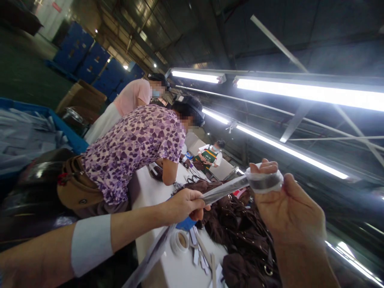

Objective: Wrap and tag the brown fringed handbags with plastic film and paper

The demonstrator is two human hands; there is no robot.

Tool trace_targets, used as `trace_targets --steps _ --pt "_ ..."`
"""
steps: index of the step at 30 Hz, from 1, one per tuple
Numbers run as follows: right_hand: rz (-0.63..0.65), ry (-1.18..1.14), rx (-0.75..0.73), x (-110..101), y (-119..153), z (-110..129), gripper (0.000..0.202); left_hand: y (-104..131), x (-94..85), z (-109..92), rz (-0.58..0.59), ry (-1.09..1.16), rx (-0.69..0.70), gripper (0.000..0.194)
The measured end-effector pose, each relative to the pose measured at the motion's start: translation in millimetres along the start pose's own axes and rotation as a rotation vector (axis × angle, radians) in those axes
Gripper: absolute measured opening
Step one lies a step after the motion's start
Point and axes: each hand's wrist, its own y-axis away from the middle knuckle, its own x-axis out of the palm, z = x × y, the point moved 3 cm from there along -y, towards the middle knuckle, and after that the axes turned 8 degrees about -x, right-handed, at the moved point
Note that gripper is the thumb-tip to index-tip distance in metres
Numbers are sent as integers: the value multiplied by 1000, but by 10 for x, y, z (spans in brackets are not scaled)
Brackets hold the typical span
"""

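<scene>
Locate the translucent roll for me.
Right of centre in the head view, the roll sits around fingers of the right hand, its strip running to the left hand.

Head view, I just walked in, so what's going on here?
The right hand holds up a roll, and the left hand grips the strip running from it; more strip trails below that hand. Another roll stands on the white table, near a heap of brown items. A co-worker in a patterned top bends over the table.
</scene>
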Motion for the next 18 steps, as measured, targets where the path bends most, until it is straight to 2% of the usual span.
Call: trace_targets --steps 3,6,9,13,16,18 --pt "28 67 -101 -50 3 -53 31 66 15 -41 133 204 -28 41" --pt "178 227 -206 -77 57 -153 35 117 -17 -30 230 272 -77 52" --pt "436 644 -424 -92 157 -253 51 86 -66 4 366 301 -113 55" --pt "822 1275 -616 -234 259 -452 57 -94 -154 28 470 370 -163 57" --pt "1131 1694 -804 -409 281 -630 46 -244 -213 46 517 360 -257 56" --pt "1242 1852 -903 -477 275 -711 31 -303 -245 64 538 327 -303 55"
